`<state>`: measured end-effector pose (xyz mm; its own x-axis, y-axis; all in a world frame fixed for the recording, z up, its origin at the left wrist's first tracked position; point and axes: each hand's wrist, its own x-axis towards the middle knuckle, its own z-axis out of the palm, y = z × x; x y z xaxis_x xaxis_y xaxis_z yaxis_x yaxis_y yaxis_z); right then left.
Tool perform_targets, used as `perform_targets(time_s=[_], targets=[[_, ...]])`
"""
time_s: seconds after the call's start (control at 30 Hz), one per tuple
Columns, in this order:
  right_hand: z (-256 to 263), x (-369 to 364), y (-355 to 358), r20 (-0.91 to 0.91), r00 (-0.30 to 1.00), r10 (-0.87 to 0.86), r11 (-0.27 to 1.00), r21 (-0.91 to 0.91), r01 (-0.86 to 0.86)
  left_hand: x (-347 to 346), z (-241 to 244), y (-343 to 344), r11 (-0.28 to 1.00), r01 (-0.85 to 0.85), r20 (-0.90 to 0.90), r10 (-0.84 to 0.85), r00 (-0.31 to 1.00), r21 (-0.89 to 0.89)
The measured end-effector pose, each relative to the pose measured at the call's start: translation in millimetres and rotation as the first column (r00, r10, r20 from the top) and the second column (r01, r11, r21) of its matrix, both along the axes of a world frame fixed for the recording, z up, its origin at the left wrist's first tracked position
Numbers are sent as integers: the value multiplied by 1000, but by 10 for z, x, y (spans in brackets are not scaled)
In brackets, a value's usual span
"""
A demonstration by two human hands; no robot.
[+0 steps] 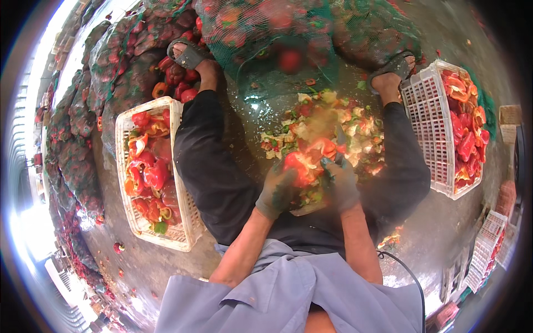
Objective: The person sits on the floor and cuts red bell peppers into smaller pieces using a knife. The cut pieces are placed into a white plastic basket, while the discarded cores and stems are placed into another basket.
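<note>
My left hand (277, 189), in a grey-green work glove, grips a red bell pepper (297, 166) that is cut open, its pale inside showing. Close beside it, my gloved right hand (343, 183) holds what looks like a short knife; its grey blade (341, 136) points away from me and is partly blurred. A strip of red pepper flesh (322, 146) stands up between the two hands. Beneath them, between my legs, a heap of pepper cores, seeds and green stems (358, 137) is spread over the wet floor.
A white plastic crate (120, 166) of cut red peppers stands left of my leg. Another crate (424, 125), also filled, sits at the right, tilted in view. Green mesh sacks of peppers (270, 29) lie ahead, with more sacks (75, 166) along the left. Whole peppers (181, 81) lie near my left foot.
</note>
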<state>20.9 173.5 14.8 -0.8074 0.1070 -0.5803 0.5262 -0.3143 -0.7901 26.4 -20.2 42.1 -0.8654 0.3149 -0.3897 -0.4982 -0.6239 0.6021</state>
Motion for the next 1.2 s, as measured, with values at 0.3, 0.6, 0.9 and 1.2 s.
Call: perform_targets(time_s=[0.3,0.6,0.9,1.2], targets=[[-184,0,79,-75,983,-168,985,34,171,190,128,64,947,139,53,-160,986,290],[1091,-369,1195,-164,876,-454,887,10,461,186,-321,-84,939,-28,218,-50,975,343],[1960,-719,2909,-384,672,-633,603,300,739,177,-575,-68,956,51,136,-93,986,288],[1057,-158,318,52,921,386,706,626,-331,7,-368,13,733,-165,-584,-362,727,-660]])
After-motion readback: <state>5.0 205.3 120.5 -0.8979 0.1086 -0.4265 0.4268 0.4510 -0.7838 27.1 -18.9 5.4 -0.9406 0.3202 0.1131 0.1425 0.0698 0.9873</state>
